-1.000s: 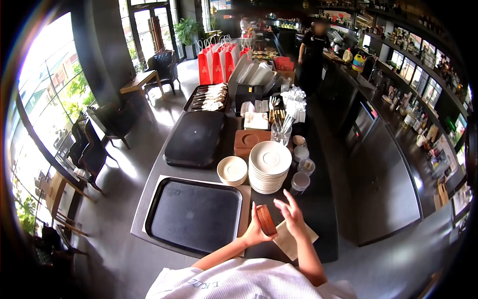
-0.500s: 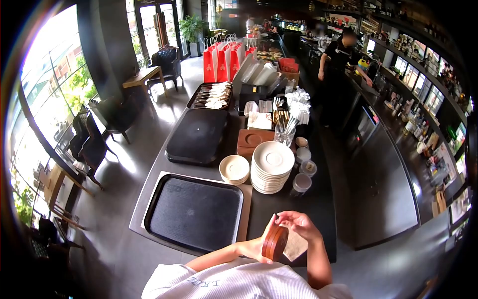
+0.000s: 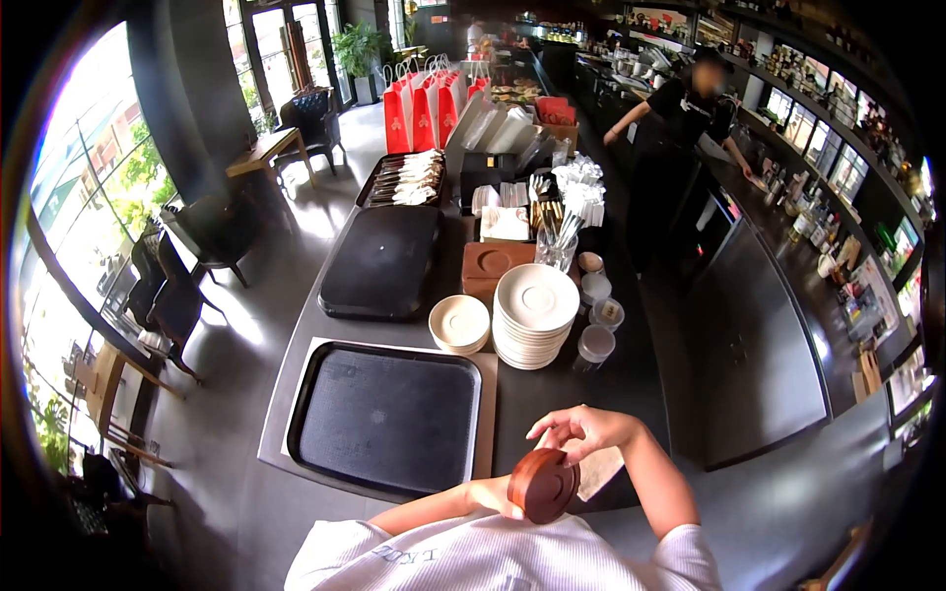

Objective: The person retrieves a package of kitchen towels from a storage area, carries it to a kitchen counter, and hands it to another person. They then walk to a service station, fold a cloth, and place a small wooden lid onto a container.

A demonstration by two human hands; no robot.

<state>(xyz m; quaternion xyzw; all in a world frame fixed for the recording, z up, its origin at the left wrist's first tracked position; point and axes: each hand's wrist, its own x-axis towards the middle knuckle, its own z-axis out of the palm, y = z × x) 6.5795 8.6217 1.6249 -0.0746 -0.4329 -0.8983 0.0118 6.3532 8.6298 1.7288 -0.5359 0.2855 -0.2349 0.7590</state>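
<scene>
A round, reddish-brown wooden coaster stack (image 3: pixel 545 487) with a ring-grooved face stands tilted close in front of my shirt. My left hand (image 3: pixel 496 495) grips it from the left, thumb at the lower edge. Over its top edge reaches my right hand (image 3: pixel 583 431), fingers bent and spread apart, the fingertips overlapping the rim. Behind the stack and below the right wrist is a beige cloth or paper (image 3: pixel 599 475), partly covered. To the left, a black tray (image 3: pixel 389 419) lies on a pale sheet at the counter's near end.
Stacked white saucers (image 3: pixel 537 300) and small cream bowls (image 3: pixel 459 323) stand ahead, with lidded jars (image 3: pixel 595 345) to their right. Farther off are a brown wooden block (image 3: pixel 496 264), black trays (image 3: pixel 379 261), cutlery and red bags (image 3: pixel 424 110). A person (image 3: pixel 680 118) stands behind the bar.
The wooden stack has turned so its round face shows more. My right hand has shifted up, its fingers now over the stack's top. The person at the bar has leaned and stretched out an arm.
</scene>
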